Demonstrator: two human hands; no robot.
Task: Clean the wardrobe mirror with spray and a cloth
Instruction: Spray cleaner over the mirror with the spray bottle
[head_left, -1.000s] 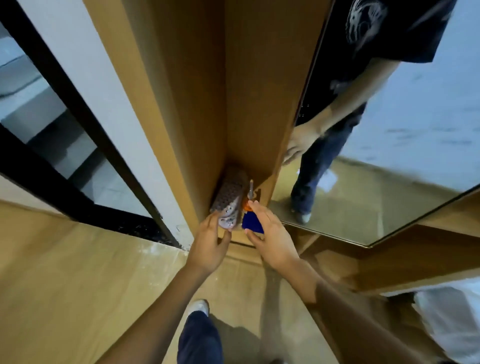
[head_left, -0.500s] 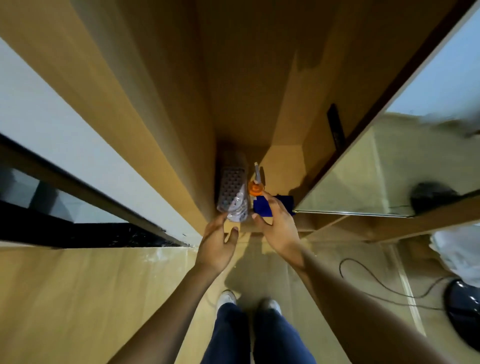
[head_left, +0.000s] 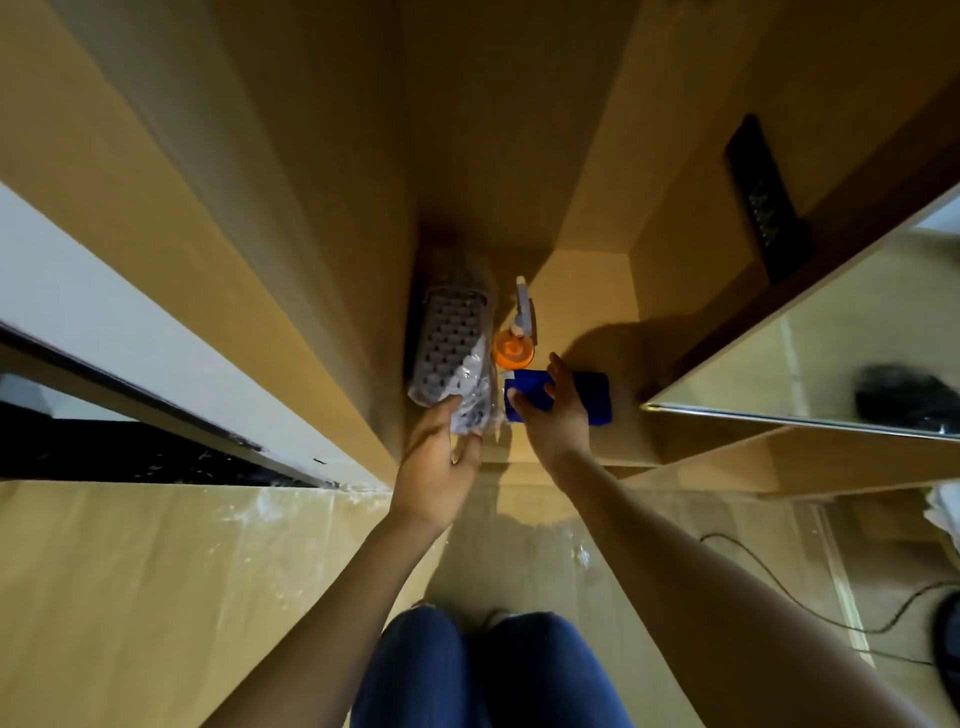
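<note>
Head view looks straight down into the bottom of an open tan wooden wardrobe (head_left: 519, 130).

On the wardrobe floor (head_left: 587, 291), left to right:
- grey dotted item in clear crinkly plastic wrap (head_left: 454, 343), lying along the left wall
- spray bottle with orange collar and white trigger head (head_left: 517, 338), upright, just beside the wrapped item, nozzle pointing away from the person
- folded blue cloth (head_left: 592, 397), flat, just in front and to the right of the bottle

Left hand (head_left: 439, 467): grip loosely apart, fingers relaxed, fingertips touching the near end of the plastic wrap. Not curled round it, nothing held.

Right hand (head_left: 553, 415): grip apart, fingers spread, over the left half of the blue cloth. Thumb tip (head_left: 517, 400) at the cloth's left edge, fingers reaching toward the bottle's collar. Can't tell if the palm is pressing on the cloth or just above it. Bottle itself not gripped.

Wardrobe mirror (head_left: 831, 338): on the open door at right, metal-edged bottom rim, reflecting the floor and a dark blurred shape. Well apart from both hands.

Rest: black strip (head_left: 766, 197) on the inner right panel, detail too blurred to read. Knees in blue jeans (head_left: 488, 670) at frame bottom. Tan room floor (head_left: 156, 597) with pale smears near the wardrobe base. Thin black cable (head_left: 800, 613) across the floor at right. White wall panel with dark frame (head_left: 130, 332) at left.
</note>
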